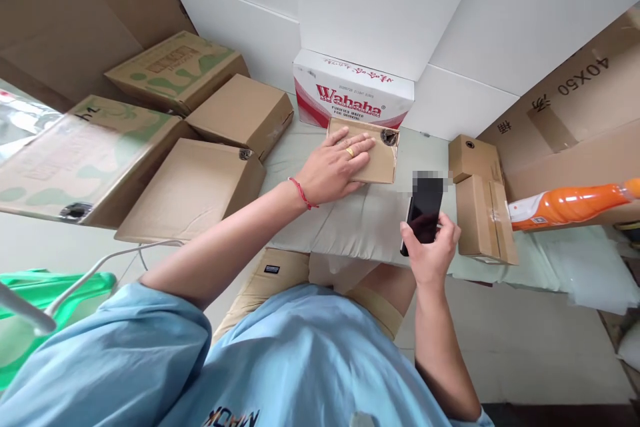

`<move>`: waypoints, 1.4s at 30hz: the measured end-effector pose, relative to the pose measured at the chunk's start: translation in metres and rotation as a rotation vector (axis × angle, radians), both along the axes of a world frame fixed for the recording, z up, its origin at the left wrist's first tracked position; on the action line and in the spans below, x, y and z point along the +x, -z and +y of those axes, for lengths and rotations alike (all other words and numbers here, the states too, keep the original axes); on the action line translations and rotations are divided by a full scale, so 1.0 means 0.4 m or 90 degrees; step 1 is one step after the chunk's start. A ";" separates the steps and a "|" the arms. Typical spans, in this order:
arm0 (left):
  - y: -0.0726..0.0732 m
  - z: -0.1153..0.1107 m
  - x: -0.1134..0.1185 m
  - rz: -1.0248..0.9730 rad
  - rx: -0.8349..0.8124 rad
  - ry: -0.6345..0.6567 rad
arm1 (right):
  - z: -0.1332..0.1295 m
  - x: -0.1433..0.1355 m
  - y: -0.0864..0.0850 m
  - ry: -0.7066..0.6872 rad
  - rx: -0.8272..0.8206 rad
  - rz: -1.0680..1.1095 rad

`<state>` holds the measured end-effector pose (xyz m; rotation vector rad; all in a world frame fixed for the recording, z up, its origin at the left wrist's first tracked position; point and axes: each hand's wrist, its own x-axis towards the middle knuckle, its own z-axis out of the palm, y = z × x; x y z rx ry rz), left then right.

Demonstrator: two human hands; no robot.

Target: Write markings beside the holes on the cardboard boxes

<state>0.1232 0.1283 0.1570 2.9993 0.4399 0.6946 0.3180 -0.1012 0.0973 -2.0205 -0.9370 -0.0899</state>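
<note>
Far left we see a green plastic item (30, 293) at the frame edge, and above it a pile of cardboard boxes: two with green printed patterns (90, 153) (175, 70), writing on them too blurred to read, and two plain brown boxes (193, 190) (243, 113). Moving right, our left hand (333, 167), red string bracelet (301, 193) on the wrist and a gold ring on one finger, lies flat with fingers spread on top of a small brown carton (383, 160); the grip is open, palm pressing, not clamped around it. That small carton sits on the pale green cloth-covered counter (360, 220), its far edge just in front of a white and red case (355, 90) printed "Wahaha" with "PURIFIED WATER FOR DRINKING" beneath. Right of that, our right hand (430, 253) is closed around the lower part of a black phone (424, 213), screen dark, held upright above the counter's near edge. Next right, two small brown boxes (473, 157) (485, 217) sit touching each other on the counter, the nearer one taped. Far right, an orange and white bottle-shaped tool (570, 203) lies in front of a big flat carton (580, 100) marked "40X50".
</note>
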 end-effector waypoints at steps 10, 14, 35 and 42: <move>0.039 -0.059 0.000 0.012 0.008 -0.006 | 0.162 -0.159 -0.097 -0.068 0.144 -0.171; 0.036 -0.057 0.003 0.010 -0.002 -0.017 | 0.178 -0.178 -0.088 -0.066 0.115 -0.162; 0.045 -0.071 0.007 -0.014 0.017 -0.029 | 0.178 -0.169 -0.065 -0.062 0.126 -0.140; 0.057 -0.068 0.014 -0.031 0.037 -0.032 | 0.178 -0.161 -0.068 -0.080 0.117 -0.159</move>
